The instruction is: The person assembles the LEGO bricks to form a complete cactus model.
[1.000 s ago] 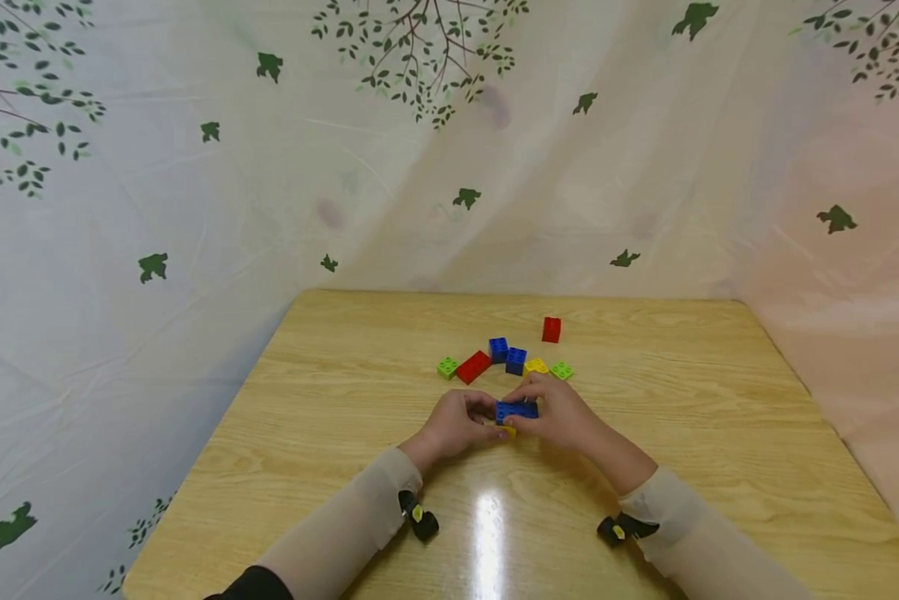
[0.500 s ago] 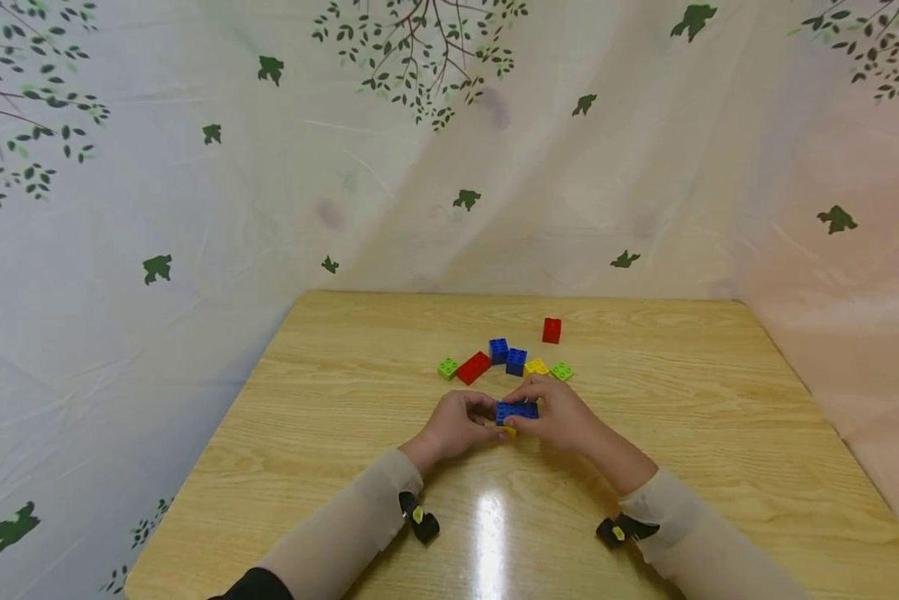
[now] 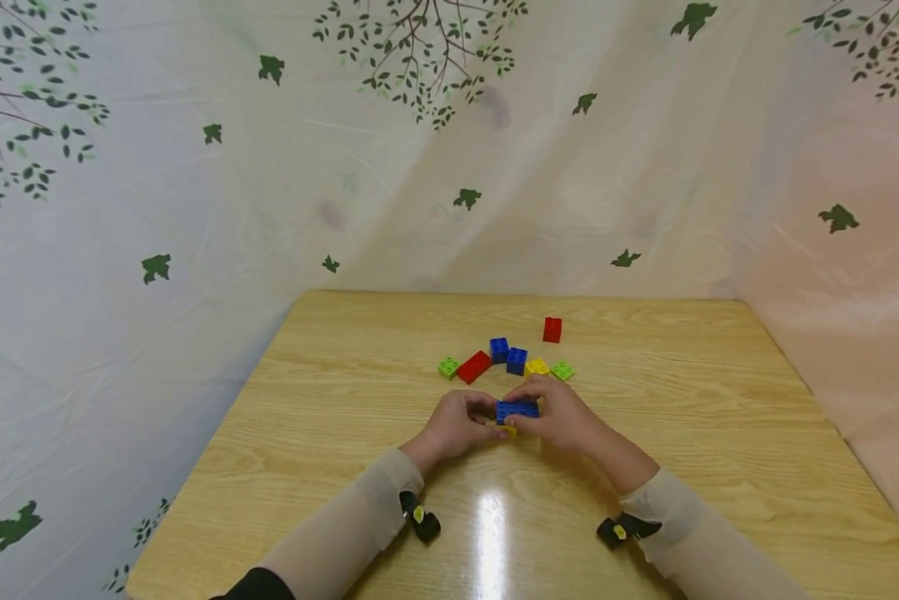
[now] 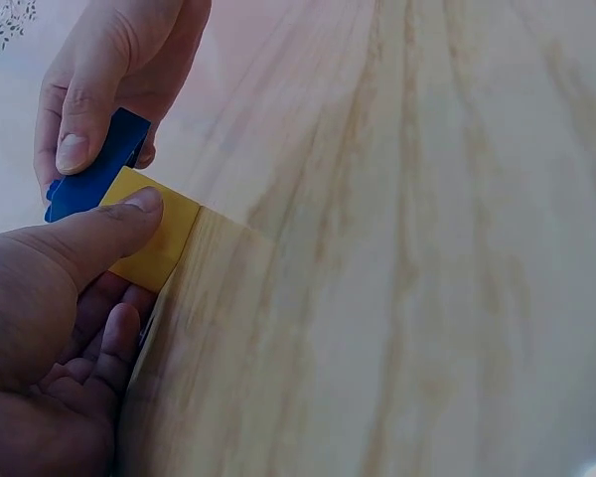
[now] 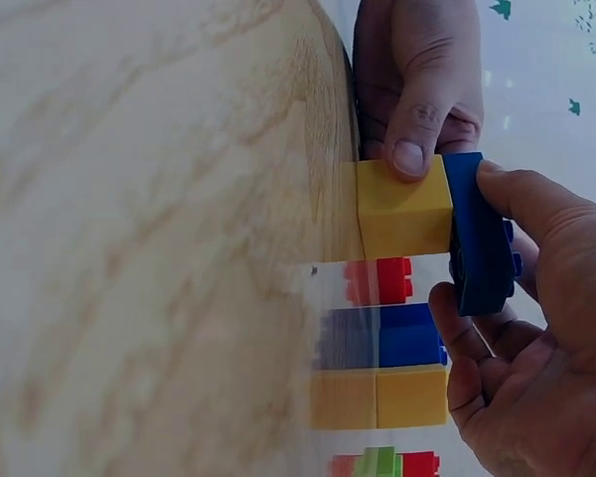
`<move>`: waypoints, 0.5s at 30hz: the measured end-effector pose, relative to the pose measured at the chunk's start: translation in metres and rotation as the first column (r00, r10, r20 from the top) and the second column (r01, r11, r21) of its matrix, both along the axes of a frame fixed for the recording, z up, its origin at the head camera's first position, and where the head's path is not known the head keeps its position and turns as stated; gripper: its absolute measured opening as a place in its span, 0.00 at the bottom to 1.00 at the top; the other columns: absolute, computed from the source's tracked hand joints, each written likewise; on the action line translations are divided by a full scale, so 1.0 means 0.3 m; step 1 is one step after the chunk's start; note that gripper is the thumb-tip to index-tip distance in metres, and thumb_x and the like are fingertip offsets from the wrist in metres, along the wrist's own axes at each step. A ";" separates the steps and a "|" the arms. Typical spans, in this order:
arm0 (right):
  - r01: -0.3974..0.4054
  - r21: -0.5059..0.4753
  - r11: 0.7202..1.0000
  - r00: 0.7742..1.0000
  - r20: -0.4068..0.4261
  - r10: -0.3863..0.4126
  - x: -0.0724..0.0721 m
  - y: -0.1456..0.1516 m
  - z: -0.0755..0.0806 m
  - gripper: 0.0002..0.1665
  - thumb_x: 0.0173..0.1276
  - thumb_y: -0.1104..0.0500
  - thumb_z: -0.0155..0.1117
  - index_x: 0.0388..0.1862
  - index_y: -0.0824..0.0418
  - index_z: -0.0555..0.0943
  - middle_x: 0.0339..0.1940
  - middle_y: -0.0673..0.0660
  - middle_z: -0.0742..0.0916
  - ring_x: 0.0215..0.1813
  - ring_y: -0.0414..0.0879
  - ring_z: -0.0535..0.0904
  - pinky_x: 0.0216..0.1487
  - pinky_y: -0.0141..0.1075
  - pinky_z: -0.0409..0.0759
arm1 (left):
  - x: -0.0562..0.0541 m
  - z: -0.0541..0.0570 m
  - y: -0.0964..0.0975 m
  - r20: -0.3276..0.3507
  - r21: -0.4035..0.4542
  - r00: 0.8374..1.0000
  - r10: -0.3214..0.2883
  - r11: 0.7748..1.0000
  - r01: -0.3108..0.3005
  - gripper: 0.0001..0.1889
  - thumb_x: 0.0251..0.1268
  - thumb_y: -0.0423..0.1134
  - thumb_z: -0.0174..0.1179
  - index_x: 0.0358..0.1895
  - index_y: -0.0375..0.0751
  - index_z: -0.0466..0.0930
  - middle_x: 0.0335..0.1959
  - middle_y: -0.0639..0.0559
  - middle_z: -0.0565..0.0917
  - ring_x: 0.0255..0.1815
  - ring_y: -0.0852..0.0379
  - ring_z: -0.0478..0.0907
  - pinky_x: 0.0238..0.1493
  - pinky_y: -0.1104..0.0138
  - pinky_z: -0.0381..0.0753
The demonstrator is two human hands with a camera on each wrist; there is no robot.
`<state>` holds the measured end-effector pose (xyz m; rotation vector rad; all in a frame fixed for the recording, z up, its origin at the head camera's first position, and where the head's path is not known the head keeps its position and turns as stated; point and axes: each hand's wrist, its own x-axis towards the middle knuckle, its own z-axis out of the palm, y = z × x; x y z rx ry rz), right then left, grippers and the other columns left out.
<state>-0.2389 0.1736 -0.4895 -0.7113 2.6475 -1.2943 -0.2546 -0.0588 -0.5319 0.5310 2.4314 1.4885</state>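
Near the middle of the table, a long blue building brick (image 3: 516,409) sits across the top of a yellow brick (image 3: 510,431). My left hand (image 3: 452,423) holds the yellow brick, its thumb laid on the near face in the left wrist view. From the other side my right hand (image 3: 561,415) pinches the blue brick between thumb and fingers. In the right wrist view the blue brick (image 5: 480,238) overhangs the yellow one (image 5: 402,209) toward the right hand, studs facing up. The yellow brick's base is right at the tabletop.
Behind the hands on the wooden table (image 3: 344,375) lie loose bricks: a green one (image 3: 447,367), a long red one (image 3: 474,367), blue ones (image 3: 499,350), a yellow one (image 3: 537,367) and another green one (image 3: 562,371). A red brick (image 3: 552,330) lies farther back. Patterned cloth hangs behind.
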 end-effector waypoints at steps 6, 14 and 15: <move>0.002 0.022 1.000 1.000 0.012 -0.002 -0.004 0.005 -0.010 0.16 0.68 0.51 0.78 0.53 0.48 0.89 0.48 0.44 0.85 0.52 0.44 0.79 0.59 0.50 0.80 | 0.001 -0.005 0.000 0.000 0.013 1.000 -0.005 1.000 0.005 0.16 0.56 0.44 0.82 0.48 0.49 0.90 0.41 0.61 0.90 0.39 0.62 0.85 0.41 0.68 0.86; 0.007 0.015 1.000 0.998 0.066 -0.008 -0.007 0.010 -0.002 0.18 0.68 0.51 0.77 0.56 0.48 0.87 0.49 0.45 0.86 0.51 0.46 0.79 0.52 0.44 0.81 | 0.001 0.009 -0.004 0.003 0.010 1.000 -0.019 1.000 0.019 0.16 0.58 0.43 0.81 0.49 0.49 0.90 0.42 0.61 0.90 0.40 0.62 0.85 0.43 0.68 0.86; 0.005 0.013 1.000 0.998 0.068 -0.006 -0.008 0.010 0.000 0.18 0.68 0.51 0.78 0.56 0.48 0.87 0.49 0.45 0.86 0.50 0.46 0.79 0.52 0.43 0.81 | 0.002 0.012 -0.004 0.005 0.008 1.000 -0.019 1.000 0.019 0.16 0.58 0.43 0.81 0.49 0.49 0.90 0.42 0.61 0.90 0.40 0.62 0.85 0.43 0.68 0.86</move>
